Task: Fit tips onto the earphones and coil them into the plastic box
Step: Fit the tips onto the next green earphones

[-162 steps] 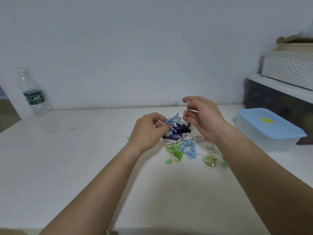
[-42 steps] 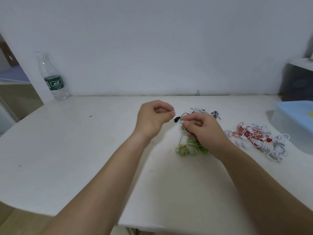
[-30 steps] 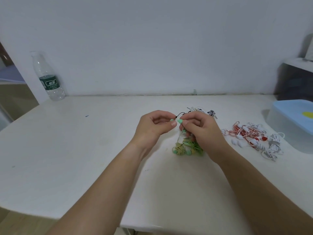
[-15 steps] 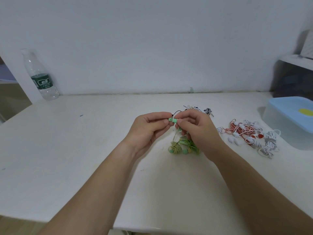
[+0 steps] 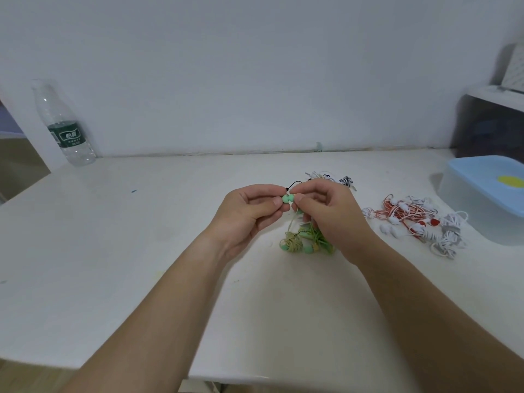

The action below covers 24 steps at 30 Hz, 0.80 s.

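Well left of the plastic box (image 5: 482, 214), above the table (image 5: 141, 236): green earbud (image 5: 288, 198), pinched from one side by the left hand (image 5: 246, 215) and from the other by the right hand (image 5: 333, 214), both clamped on it. Beneath the hands: green earphones (image 5: 304, 243), bundled. Just left of the box: red-and-white earphones (image 5: 408, 219), loosely piled. Farther left, behind the hands: black-and-white earphones (image 5: 336, 178). Far left of the box, at the wall: bottle (image 5: 66, 129), upright
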Motion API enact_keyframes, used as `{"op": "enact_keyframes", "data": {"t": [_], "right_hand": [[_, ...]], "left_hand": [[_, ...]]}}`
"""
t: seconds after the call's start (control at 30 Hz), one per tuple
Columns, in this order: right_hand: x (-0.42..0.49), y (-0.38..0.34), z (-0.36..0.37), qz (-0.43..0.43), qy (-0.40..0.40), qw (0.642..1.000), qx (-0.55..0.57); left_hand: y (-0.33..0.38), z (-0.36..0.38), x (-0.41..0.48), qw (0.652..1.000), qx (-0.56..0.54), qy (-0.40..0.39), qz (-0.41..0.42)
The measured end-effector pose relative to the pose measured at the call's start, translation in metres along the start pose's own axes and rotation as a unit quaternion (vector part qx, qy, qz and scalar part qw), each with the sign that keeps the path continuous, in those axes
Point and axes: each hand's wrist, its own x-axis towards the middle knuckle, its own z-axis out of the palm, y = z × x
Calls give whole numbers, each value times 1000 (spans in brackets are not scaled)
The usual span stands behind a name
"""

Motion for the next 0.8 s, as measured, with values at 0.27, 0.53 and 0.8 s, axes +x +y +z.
{"op": "enact_keyframes", "data": {"t": [0.27,0.53,0.8], "right_hand": [[1,1,-4,3,-30,999,14],[1,1,-9,-8,-52,999,12],[0,1,-9,-20,-52,998,-2]], "left_hand": [[-3,-2,2,1000,-1,-13,9],[-5,-3,2,1000,-3,-25,4],[-5,-3,1,1000,2,-20,2]]}}
